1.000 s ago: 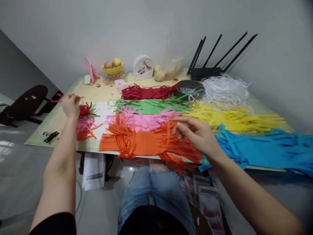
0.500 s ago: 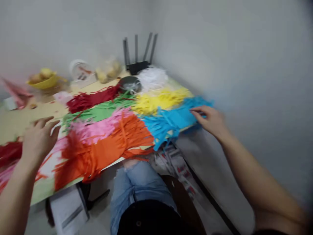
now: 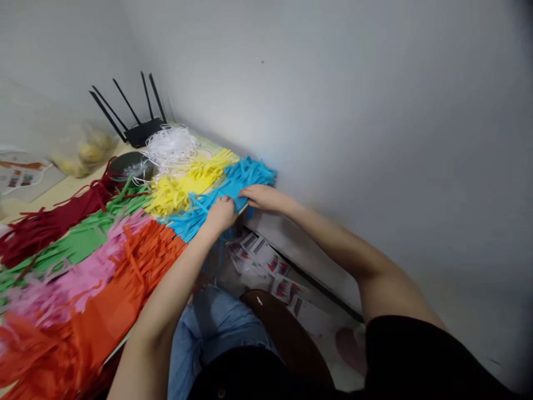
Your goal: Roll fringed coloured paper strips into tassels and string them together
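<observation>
Both my hands are at the blue fringed sheets [image 3: 230, 190], which lie stacked at the table's right end with cut strips spreading on either side. My left hand [image 3: 222, 213] has its fingers curled on the near edge of the stack. Close to its right, my right hand [image 3: 264, 198] has its fingers together and pinches the same edge. The fingertips are partly hidden. Yellow fringed sheets [image 3: 194, 180] lie just behind the blue ones, and orange fringed sheets [image 3: 114, 305] lie to the left along the front edge.
Pink [image 3: 89, 278], green [image 3: 89, 244] and dark red fringed sheets [image 3: 54, 225] cover the left. White strings [image 3: 171, 147], a dark bowl [image 3: 129, 166] and a black router [image 3: 145, 131] stand behind. A wall borders the right side. Printed packets [image 3: 266, 258] lie below the table.
My left hand has crossed from the table's left side to the blue sheets. My right hand stays at them. The view has turned to the right.
</observation>
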Available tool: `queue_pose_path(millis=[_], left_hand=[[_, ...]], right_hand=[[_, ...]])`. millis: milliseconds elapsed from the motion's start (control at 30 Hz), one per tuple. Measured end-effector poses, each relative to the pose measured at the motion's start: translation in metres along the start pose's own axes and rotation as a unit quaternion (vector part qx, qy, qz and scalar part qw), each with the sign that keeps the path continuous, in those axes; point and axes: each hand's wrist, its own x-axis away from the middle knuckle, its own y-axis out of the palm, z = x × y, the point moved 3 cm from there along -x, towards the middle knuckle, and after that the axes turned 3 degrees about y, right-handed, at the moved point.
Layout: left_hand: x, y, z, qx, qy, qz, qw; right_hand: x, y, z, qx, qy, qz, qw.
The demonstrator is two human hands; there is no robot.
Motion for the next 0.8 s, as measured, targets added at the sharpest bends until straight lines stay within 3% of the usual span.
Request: queue_pose_path(millis=[133, 567, 800], left_hand=[[-0.011, 0.009, -0.016, -0.012, -0.028, -0.011, 0.999], [-0.02, -0.005, -0.037, 0.095, -0.075, -0.018, 0.992], [-0.022, -0.003, -0.039, 0.129, -0.104, 0.005, 0.986]], right_hand=[[-0.007, -0.006, 0.009, 0.005, -0.003, -0.018, 1.0], [-0.017, -0.021, 0.017, -0.011, -0.006, -0.031, 0.999], [-0.015, -0.03, 0.011, -0.022, -0.004, -0.019, 1.0]])
